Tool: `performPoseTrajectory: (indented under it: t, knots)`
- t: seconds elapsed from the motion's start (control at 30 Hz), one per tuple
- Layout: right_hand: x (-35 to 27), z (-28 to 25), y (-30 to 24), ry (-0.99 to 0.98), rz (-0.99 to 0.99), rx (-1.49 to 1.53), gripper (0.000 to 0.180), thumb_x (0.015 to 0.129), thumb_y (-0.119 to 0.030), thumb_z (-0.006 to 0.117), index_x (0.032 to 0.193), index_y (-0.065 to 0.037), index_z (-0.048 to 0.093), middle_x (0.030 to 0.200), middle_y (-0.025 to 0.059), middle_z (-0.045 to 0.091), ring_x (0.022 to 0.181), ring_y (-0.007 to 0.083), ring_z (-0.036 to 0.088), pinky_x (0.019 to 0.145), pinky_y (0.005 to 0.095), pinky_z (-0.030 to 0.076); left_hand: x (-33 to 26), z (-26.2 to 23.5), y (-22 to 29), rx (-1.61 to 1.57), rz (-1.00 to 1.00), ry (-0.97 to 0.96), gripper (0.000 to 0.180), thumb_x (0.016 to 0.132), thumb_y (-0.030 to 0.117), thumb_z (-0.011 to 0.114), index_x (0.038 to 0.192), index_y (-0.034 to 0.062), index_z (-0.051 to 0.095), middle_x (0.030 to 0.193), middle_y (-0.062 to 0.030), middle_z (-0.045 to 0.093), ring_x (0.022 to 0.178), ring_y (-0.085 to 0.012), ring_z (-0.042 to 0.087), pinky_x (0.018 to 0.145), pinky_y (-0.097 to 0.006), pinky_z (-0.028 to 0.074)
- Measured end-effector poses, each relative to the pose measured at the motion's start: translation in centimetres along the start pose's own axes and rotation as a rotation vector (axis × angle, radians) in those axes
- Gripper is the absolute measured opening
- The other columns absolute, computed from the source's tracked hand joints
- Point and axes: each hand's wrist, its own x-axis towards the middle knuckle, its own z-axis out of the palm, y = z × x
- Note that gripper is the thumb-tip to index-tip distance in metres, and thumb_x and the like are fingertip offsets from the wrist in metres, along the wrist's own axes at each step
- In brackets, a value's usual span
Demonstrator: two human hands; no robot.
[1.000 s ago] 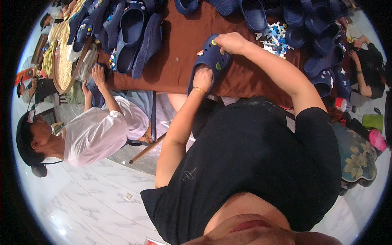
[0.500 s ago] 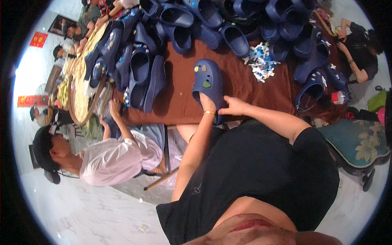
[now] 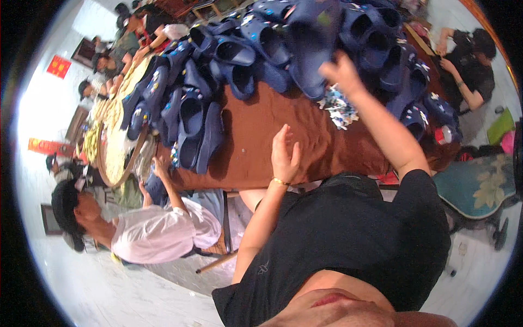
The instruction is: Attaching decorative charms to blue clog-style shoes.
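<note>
Brown cloth covers the long table (image 3: 261, 136) before you, and dark blue foam clogs are heaped along its far side and left end, with other people seated around.

Your right hand (image 3: 340, 73) is stretched out over the far heap and seems to be closed on a dark blue foam clog (image 3: 310, 43), which is blurred, so you cannot tell how firm the grip is. That clog sits up at the pile, directly beyond your right fingers and just above the scatter of small white and coloured shoe charms (image 3: 339, 106).

Your left hand (image 3: 284, 155) is open, fingers spread, empty, above bare cloth near the table's front edge, well apart from the clog and from your other hand.

Expect the clog to be light, springy and slightly grippy, not fragile. It should carry best pinched at the heel rim or the side wall, since the strap will likely flop.
</note>
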Motion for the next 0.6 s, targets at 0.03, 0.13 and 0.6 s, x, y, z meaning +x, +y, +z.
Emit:
performPoseTrajectory:
  t: [0.03,0.13,0.6]
  knots:
    - [2.5,-1.4,-2.5,-0.065,0.156,0.003,0.038,0.071,-0.025,0.061,0.099,-0.001,0.053,0.096,0.0074,0.057,0.082,0.0152,0.054,0.065,0.0352,0.048,-1.2,0.1,-1.2,-0.089,-0.142,-0.002,0.052,0.075,0.002,0.055,0.124,0.0019,0.038,0.114,-0.0152,0.047,0.095,-0.0261,0.052,0.080,-0.033,0.044]
    - [10.5,-7.5,-0.9,0.232,0.305,0.338,0.032,0.072,-0.034,0.063,0.090,-0.007,0.059,0.078,0.0029,0.061,0.063,0.0158,0.057,0.050,0.0234,0.045,-3.0,0.6,-3.2,-0.001,-0.230,-0.099,0.051,0.075,0.004,0.055,0.123,0.0036,0.038,0.106,-0.0167,0.048,0.091,-0.0278,0.052,0.079,-0.033,0.044]
    - [-2.3,5.1,10.0,-0.254,0.329,-0.018,0.017,0.084,-0.020,0.051,0.087,-0.006,0.059,0.069,0.0039,0.060,0.051,0.0105,0.052,0.045,0.0258,0.043,-7.9,-0.5,-9.6,0.118,-0.483,-0.254,0.044,0.073,0.012,0.058,0.115,0.0031,0.046,0.103,-0.0171,0.052,0.087,-0.0272,0.056,0.078,-0.034,0.045]
